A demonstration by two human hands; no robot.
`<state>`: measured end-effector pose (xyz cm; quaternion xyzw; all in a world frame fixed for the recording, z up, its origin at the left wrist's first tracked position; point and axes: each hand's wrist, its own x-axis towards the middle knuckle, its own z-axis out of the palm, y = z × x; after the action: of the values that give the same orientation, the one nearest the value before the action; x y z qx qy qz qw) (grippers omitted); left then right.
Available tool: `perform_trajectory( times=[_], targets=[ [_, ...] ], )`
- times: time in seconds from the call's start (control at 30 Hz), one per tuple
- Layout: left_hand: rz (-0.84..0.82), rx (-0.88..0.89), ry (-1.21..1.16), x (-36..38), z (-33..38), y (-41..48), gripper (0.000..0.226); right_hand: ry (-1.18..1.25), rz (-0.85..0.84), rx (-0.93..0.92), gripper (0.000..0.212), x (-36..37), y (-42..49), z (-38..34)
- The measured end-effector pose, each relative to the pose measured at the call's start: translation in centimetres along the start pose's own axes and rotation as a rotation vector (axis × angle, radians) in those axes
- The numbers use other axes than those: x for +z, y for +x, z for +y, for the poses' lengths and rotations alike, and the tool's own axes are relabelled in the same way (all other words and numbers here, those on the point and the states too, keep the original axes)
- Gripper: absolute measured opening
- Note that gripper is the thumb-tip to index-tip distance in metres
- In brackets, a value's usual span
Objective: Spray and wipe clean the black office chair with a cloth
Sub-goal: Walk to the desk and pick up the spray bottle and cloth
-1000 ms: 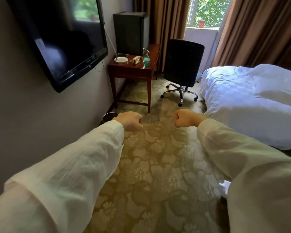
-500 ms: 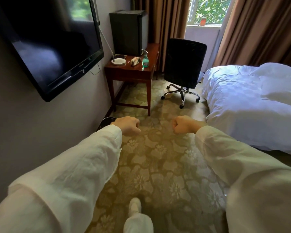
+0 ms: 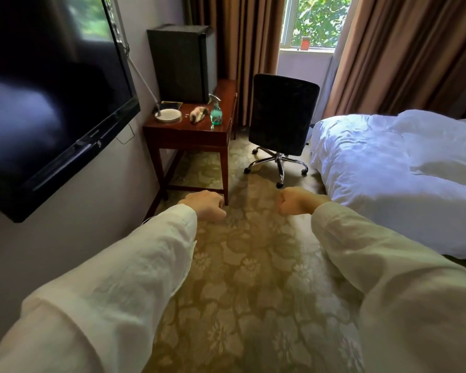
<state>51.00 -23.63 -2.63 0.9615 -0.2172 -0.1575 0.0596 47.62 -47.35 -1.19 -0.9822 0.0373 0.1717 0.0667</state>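
The white bed (image 3: 388, 170) fills the right side of the room and the dark television (image 3: 51, 103) hangs on the left wall, so the free way forward is the strip of flowered carpet (image 3: 253, 265) between them. At the far end stands the black office chair (image 3: 283, 117), upright on its chrome wheel base, its back turned to the camera, between the bed corner and the wooden side table (image 3: 189, 135). On this table, in front of a black mini fridge (image 3: 180, 63), are the two tools: the green spray bottle (image 3: 215, 115) stands near the front right edge, and the crumpled cloth (image 3: 198, 114) lies just beside it on the left.

The left hand (image 3: 206, 204) and the right hand (image 3: 296, 201) are both held out in front, each with the fingers curled into a closed fist, and they hold nothing. I judge that the step in hand is the approach, and that nothing of the cleaning is done yet. To do it well, the person should go first to the table, not to the chair, open the fingers early, and take the bottle round its neck with one hand and the cloth with the other. The bottle is close to the edge, so a careless reach can knock it down to the carpet
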Motion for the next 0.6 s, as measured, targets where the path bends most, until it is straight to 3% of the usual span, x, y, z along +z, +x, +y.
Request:
perform_trajectory(
  times=[0.2,0.37,0.6],
  targets=[
    [0.023,0.032,-0.019,-2.2,-1.6,7.0,0.014,-0.034,0.009,0.028,0.007,-2.7,6.7,-0.8],
    [-0.009,0.043,-0.03,-3.0,-2.0,11.9,0.011,-0.028,-0.044,0.047,0.031,-4.1,11.1,-0.1],
    [-0.028,0.029,-0.062,-3.7,-2.6,19.3,0.011,-0.063,-0.104,0.058,0.03,-5.3,18.7,2.8]
  ],
)
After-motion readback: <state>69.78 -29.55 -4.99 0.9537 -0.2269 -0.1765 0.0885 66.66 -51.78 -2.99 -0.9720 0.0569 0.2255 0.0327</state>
